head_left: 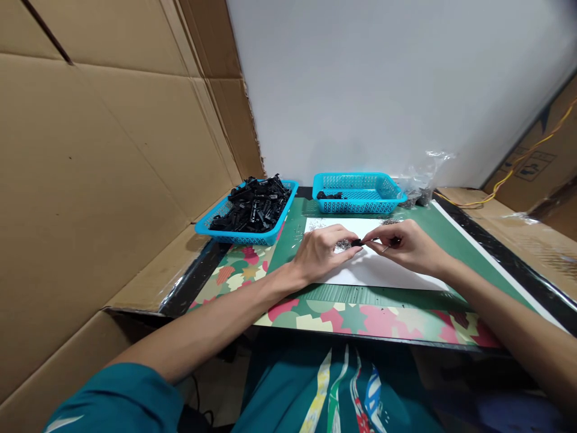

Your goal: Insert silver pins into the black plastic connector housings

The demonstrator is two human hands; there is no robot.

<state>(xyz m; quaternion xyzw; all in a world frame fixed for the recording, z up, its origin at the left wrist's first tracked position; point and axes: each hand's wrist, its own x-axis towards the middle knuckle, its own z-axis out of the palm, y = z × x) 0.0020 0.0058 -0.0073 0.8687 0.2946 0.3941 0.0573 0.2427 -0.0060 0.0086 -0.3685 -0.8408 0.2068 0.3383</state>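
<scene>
Above a white sheet [383,269] on the table, my two hands meet. Thumb and fingers of my left hand [322,251] are closed on a small black plastic part [356,243]. My right hand [403,245] pinches something thin and small against that part's right end; its kind is too small to make out. A pale thin piece shows below the right fingertips, and something dark lies within the right palm. Small shiny metal pieces [343,245] lie in a pile on the sheet behind my left fingers.
A blue basket [274,236] heaped with black plastic parts [256,204] stands at the left. Behind the sheet, another blue basket [360,206] holds a few black parts. A clear plastic bag [424,180] sits beside it. Cardboard [112,150] walls the left side.
</scene>
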